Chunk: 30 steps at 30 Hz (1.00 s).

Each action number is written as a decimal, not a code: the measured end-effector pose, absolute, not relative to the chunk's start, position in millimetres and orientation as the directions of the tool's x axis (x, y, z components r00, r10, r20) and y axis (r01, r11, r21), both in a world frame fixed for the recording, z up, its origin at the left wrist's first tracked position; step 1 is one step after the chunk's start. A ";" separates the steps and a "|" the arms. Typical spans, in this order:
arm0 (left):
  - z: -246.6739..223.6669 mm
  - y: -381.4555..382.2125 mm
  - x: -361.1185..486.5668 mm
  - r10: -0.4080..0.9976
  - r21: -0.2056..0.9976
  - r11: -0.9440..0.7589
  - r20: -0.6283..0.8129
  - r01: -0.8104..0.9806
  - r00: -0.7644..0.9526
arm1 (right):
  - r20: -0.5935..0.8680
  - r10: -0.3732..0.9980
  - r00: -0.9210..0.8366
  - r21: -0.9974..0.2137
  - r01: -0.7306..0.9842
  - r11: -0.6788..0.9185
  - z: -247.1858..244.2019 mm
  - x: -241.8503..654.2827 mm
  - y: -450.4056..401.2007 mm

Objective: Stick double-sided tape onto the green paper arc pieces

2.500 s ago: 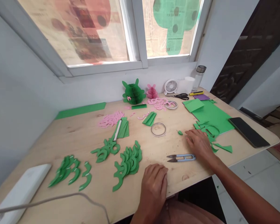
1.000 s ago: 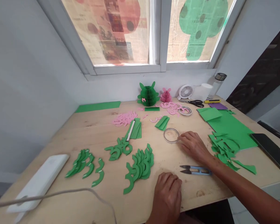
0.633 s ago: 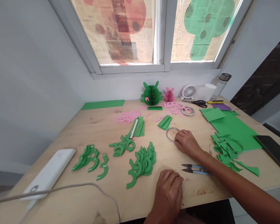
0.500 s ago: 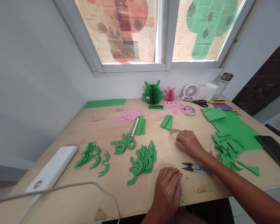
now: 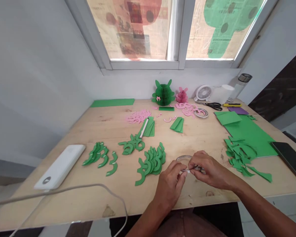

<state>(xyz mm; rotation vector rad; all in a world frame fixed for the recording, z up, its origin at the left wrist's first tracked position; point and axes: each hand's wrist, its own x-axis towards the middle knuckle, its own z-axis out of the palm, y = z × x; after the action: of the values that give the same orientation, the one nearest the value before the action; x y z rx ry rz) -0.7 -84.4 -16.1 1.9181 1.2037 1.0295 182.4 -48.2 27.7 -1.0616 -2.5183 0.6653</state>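
Observation:
Both of my hands meet over the front of the table at a narrow roll of tape [image 5: 183, 157], whose ring shows behind the fingers. My left hand [image 5: 168, 183] pinches the near edge of the roll between thumb and forefinger. Closed on its right side is my right hand [image 5: 210, 170], fingertips close to the left thumb. A small whitish bit shows between the fingertips; I cannot make out whether it is a loosened tape end. Just left of my hands lies a stack of wavy green paper cutouts [image 5: 151, 162]. The snips are largely hidden around my right hand.
More green cutouts [image 5: 95, 154] lie to the left, near a white power bank [image 5: 60, 168] with a cable. Green scraps [image 5: 239, 154], green sheets [image 5: 254, 133] and a phone [image 5: 289, 161] are at right. Pink cutouts [image 5: 138, 116], black scissors [image 5: 212, 105] and a fan [image 5: 203, 92] stand farther back.
My right hand has brought the tape roll nearer, towards the table's front. My left hand has risen from the tabletop to grip it too. The view has tilted slightly.

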 end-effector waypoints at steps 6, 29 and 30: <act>-16.4 -88.2 -2.9 0.980 0.986 -0.085 0.057 0.142 0.191 | 0.316 0.828 -0.464 -0.575 0.601 0.556 20.3 196.8 -48.4; -19.6 -107.2 7.7 0.987 0.971 0.148 -0.132 -0.187 0.093 | 0.276 0.950 -0.148 -0.769 0.559 0.310 13.3 163.7 -80.1; -20.7 -108.2 7.5 0.988 0.978 0.136 -0.122 -0.160 0.095 | 0.290 0.944 -0.158 -0.755 0.568 0.327 14.8 163.0 -81.5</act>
<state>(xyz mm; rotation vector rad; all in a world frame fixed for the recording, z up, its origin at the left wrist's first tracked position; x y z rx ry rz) 7.5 -108.2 -20.7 1.0319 1.0842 1.1272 163.0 -81.5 14.8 -1.3400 -1.8376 0.6282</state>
